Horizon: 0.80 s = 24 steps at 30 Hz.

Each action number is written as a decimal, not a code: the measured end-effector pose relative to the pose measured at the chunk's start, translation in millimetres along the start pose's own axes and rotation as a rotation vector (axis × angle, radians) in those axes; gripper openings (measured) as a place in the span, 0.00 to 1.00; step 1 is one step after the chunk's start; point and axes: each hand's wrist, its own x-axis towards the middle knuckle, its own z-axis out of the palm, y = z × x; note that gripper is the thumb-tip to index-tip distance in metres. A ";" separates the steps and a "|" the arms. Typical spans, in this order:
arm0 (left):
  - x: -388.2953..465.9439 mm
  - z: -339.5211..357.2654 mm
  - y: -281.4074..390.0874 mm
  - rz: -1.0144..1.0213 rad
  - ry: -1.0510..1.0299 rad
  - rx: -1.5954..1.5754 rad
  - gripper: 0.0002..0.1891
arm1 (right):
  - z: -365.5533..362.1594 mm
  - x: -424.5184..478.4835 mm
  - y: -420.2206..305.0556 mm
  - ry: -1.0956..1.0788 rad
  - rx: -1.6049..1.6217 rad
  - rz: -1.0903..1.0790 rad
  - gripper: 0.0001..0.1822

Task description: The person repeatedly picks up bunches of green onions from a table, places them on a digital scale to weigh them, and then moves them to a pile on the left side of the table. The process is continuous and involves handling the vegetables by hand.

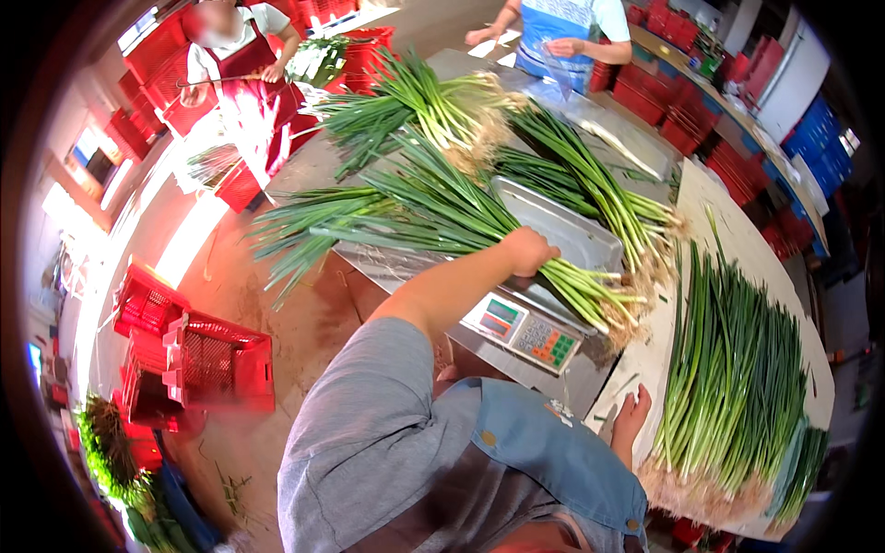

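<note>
My left hand [529, 250] is closed around the pale stems of a bunch of green onions [477, 214]. The bunch lies slantwise across the metal tray [563, 221] of a digital scale [522, 332], its leaves towards the upper left and its roots over the tray's lower right end. My right hand [630, 417] is at the edge of the pale board, fingers apart, holding nothing. Beside it on the board spreads a large row of green onions [740, 366], roots towards me. Further bunches [588, 173] rest beyond the tray.
Another pile of green onions [435, 104] lies at the far side of the metal table. A co-worker in a blue apron [560, 41] stands beyond it, handling clear plastic. A second co-worker [242, 76] stands upper left. Red plastic crates [221, 359] are on the floor at left.
</note>
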 end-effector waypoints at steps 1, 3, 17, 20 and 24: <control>-2.1 -1.3 2.3 0.003 0.008 -0.004 0.24 | 2.5 -1.4 -2.0 -0.009 0.001 0.012 0.19; -7.5 -2.9 3.2 -0.029 0.031 -0.025 0.22 | 11.8 4.1 -10.1 -0.039 -0.008 -0.029 0.19; -13.4 -112.5 -131.7 -0.177 0.015 -0.067 0.19 | 74.2 -6.0 -51.8 -0.022 -0.568 0.042 0.31; -28.2 -129.5 -162.8 -0.268 0.009 -0.199 0.20 | 72.4 2.1 -70.4 -0.040 -0.577 -0.001 0.32; -18.2 -96.1 -155.3 -0.259 -0.083 -0.330 0.21 | 75.0 7.6 -73.1 -0.059 -0.598 0.035 0.31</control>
